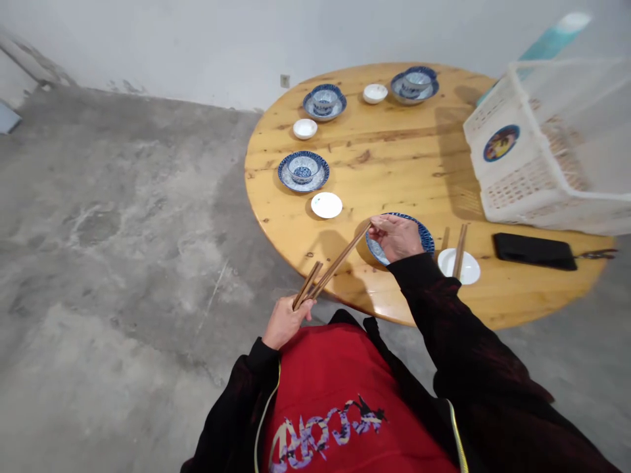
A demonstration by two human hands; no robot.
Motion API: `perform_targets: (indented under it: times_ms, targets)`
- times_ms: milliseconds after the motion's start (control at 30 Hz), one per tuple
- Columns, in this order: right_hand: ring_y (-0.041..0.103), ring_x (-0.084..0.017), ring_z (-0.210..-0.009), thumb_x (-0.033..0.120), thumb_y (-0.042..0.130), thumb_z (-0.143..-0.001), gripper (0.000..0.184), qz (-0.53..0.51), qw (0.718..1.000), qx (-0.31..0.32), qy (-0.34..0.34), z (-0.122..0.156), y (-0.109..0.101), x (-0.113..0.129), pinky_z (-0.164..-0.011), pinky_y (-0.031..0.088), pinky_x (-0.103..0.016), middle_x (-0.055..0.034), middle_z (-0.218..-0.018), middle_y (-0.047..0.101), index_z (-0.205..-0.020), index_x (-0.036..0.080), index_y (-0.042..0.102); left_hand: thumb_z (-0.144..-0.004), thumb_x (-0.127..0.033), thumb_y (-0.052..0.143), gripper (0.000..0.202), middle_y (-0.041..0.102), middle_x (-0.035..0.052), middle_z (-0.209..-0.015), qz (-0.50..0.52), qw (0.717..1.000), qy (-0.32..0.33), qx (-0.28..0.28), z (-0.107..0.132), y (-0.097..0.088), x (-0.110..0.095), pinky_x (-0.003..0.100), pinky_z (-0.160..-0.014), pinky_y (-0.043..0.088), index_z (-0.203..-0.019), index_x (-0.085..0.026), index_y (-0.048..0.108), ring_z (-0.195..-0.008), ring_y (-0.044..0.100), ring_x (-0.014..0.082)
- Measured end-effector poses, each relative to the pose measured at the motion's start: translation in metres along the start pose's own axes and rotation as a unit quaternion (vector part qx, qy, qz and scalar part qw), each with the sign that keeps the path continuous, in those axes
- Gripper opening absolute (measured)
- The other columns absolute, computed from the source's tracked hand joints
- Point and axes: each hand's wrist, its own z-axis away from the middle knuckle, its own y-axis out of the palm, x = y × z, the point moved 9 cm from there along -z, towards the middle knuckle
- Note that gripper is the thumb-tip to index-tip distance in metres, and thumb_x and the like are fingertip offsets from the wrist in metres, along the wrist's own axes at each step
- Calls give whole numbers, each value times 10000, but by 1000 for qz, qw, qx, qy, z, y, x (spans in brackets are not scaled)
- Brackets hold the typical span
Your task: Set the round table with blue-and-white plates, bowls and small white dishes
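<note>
My left hand is closed around a bundle of wooden chopsticks just off the table's near edge. Longer chopsticks slant up and right from it to my right hand, whose fingers pinch their far ends. Beneath my right hand lies a blue-and-white plate, partly covered by the hand. To its right, a pair of chopsticks rests across a small white dish. Another small white dish sits left of the plate.
The round wooden table carries several blue-patterned place settings, such as a bowl on a plate, and small white dishes. At right stand a white plastic crate and a black phone. A pale wall is behind.
</note>
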Motion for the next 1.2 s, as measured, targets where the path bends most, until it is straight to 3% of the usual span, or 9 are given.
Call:
perform_targets:
  times_ms: [200,333,467,733,900,1200]
  targets:
    - [594,-83,-568,222,876,-686,244,-34,999,-3,29,-2,3,-7,-530,561,-173,38,-639,604,-707,221,633,-870,-510,557,430,708,58,-717,45,999,-15,1,-8,-5,-2,291,-782,475,-606,-182,645,-783,668,198]
    - [611,-90,-598,211,886,-633,256,-59,997,23,51,-2,10,-19,-547,574,-190,25,-724,656,-769,218,669,-864,-477,589,374,624,6,-605,70,996,-46,7,-17,-4,-1,268,-690,449,-756,-152,739,-637,580,147]
    - [622,-86,-617,223,926,-564,301,-83,993,39,78,-3,21,-37,-566,570,-178,18,-716,663,-758,201,697,-853,-477,610,362,589,-7,-583,66,995,-74,17,-32,-9,2,260,-648,418,-777,-150,745,-602,537,136]
    - [621,-83,-613,271,940,-567,289,-102,993,-14,58,-54,27,-44,-562,562,-174,3,-740,682,-749,190,730,-829,-520,657,404,607,10,-593,47,993,-100,52,-98,-29,-3,266,-632,397,-718,-139,734,-606,524,137]
    - [615,-100,-595,283,930,-593,269,-110,990,-67,48,-85,25,-50,-540,559,-206,-9,-726,688,-747,192,728,-834,-572,693,462,633,18,-617,47,988,-119,84,-139,-39,-10,268,-623,413,-867,-119,778,-610,527,135]
    - [601,-100,-576,284,923,-597,252,-114,984,-118,70,-108,28,-59,-507,544,-204,-9,-707,692,-738,195,735,-803,-709,679,571,687,63,-681,34,980,-147,131,-175,-48,-8,278,-606,439,-742,-144,730,-639,588,159]
